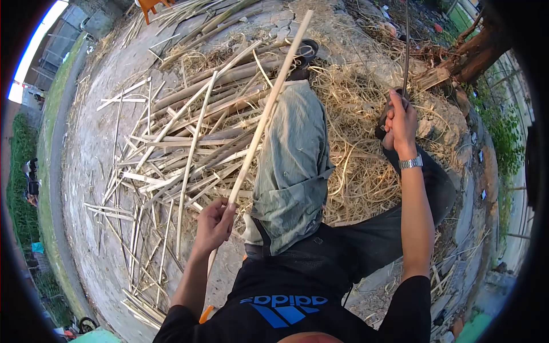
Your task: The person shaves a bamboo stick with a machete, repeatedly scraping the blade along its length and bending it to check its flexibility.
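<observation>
My left hand (215,224) is closed around the lower part of a long pale bamboo strip (267,114). The strip slants up and away to the right, passing over the grey-green cloth (293,166) that covers my outstretched leg. My right hand (402,123), with a watch on the wrist, is wrapped round a long, thin dark knife (406,51) that points upward. It shows nearly edge-on, and my fingers hide its handle. The knife is well apart from the bamboo strip.
A loose heap of split bamboo (200,131) lies to the left on concrete ground. Curly bamboo shavings (354,137) spread between and beyond my legs. A tree trunk (480,51) stands at the upper right, and part of an orange chair (150,8) shows at the top.
</observation>
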Demonstrator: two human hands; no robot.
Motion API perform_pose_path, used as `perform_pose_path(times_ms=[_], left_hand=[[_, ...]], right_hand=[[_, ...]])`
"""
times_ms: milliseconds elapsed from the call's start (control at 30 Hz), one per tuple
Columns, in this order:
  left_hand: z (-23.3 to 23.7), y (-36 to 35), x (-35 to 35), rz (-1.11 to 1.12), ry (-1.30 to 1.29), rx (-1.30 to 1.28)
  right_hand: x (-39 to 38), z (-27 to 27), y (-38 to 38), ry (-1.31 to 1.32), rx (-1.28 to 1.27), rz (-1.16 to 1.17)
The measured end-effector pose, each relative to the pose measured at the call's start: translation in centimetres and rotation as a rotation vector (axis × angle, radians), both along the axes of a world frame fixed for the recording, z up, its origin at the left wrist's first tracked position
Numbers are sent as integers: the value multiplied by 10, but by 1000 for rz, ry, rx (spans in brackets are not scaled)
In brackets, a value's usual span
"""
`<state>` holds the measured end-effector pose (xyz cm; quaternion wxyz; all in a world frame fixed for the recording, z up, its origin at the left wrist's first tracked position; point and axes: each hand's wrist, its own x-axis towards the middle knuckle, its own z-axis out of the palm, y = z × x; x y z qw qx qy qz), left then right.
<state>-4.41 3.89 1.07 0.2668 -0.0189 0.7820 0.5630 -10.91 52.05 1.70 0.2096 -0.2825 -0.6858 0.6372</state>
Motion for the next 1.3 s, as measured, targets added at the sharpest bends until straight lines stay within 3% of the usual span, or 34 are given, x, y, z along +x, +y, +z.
perform_pose_path(times_ms=[167,233,300,433,500,567,633,833,933,1067,1167,1300], left_hand=[[14,50,-22,-31,-33,142],[3,62,-27,-25,77,209],[12,81,-28,-33,26,224],[9,97,-33,-31,-270,369],[1,98,-31,-30,-259,374],[-5,97,-29,-23,-251,384],[-6,94,-32,-38,-277,472],[-9,94,-34,-64,-323,590],[-9,95,-34,-54,-341,635],[-15,95,-34,-56,-322,630],[-11,92,-35,-52,-404,681],[-15,89,-36,-56,-424,685]], right_hand=[[56,48,-77,89,106,288],[79,45,-102,108,234,398],[97,44,-132,44,373,463],[104,13,-153,110,603,633],[103,9,-152,-82,973,706],[98,12,-148,-110,923,784],[96,11,-147,-134,1145,761],[94,16,-157,-168,720,844],[83,9,-151,-205,888,802],[54,3,-134,-213,742,620],[63,2,-146,-216,734,741],[62,-7,-141,-64,959,864]])
